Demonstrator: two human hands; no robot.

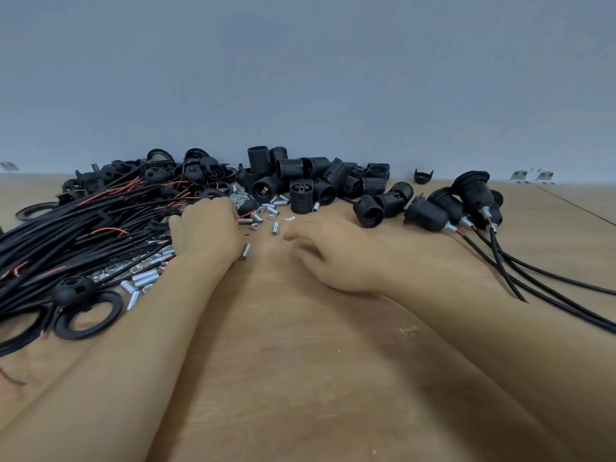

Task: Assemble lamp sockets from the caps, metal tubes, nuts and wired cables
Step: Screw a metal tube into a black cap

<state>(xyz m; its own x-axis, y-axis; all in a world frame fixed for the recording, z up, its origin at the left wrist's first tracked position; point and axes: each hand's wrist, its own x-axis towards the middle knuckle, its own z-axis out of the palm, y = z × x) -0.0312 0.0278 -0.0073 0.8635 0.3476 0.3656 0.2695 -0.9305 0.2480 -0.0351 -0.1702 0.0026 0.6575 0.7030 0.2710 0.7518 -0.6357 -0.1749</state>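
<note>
My left hand (205,228) lies knuckles-up among loose metal tubes (275,228) and nuts (238,198); its fingertips are hidden, right beside a black dome cap (248,205). My right hand (328,253) hovers blurred over the bare wood, fingers loosely spread and holding nothing. A big bundle of black wired cables (73,228) with red leads lies to the left. Black threaded socket bodies (301,191) are heaped at the back centre. Several assembled sockets with cables (473,195) lie at the right.
Black rings (88,315) and another dome cap (75,290) sit at the near left with more tubes (145,278). A heap of caps (196,168) lies at the back left. The wooden table (300,378) meets a blue-grey wall behind.
</note>
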